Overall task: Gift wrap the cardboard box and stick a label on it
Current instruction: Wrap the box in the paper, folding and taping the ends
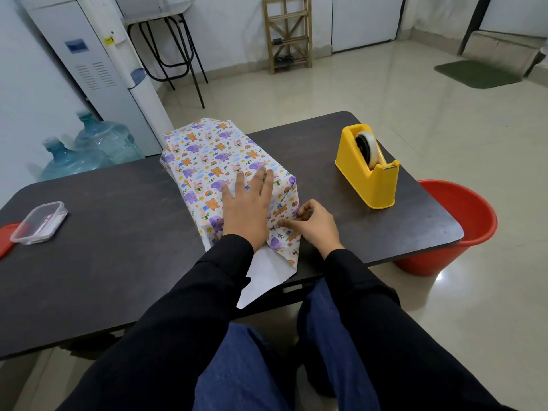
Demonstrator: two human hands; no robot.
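While my left hand (247, 209) lies flat, fingers straight, atop the wrapped box (213, 155) mid-surface (118, 232), my right hand (315, 226) pinches the paper (268, 271) at the box's near right corner, with the tape dispenser (367, 167) well apart.

Box (219, 164) at table (118, 262) centre. Left hand (247, 209) flat on top; right hand (315, 225) pinching paper (267, 277) at near right corner. Tape dispenser (367, 170) right of box; container (38, 222) near left edge. Bucket (462, 226) on floor, right of table.
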